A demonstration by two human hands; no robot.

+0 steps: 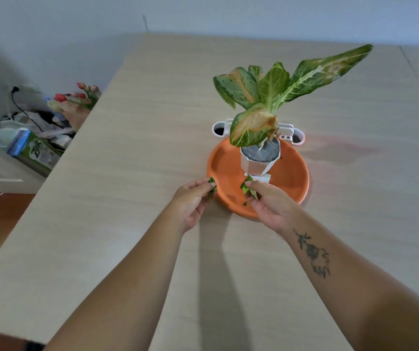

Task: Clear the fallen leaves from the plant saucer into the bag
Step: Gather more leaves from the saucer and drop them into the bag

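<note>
saucer (pixel 292 178): round, orange, flat on table, centre-right of frame, white potted plant (pixel 260 158) standing in it | leaf scraps: small green bits pinched at near-left rim (pixel 212 183) and near-centre (pixel 248 188) | bag: not visible

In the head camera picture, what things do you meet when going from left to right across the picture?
Green carton → red tulips → left hand, pinching a leaf scrap → right hand, holding leaf pieces, over the orange saucer.

left hand (pixel 194 198): at saucer's (pixel 228 171) near-left rim, fingers pinched on leaf scraps | right hand (pixel 266 201): over near rim, seemingly pinching leaves
</note>
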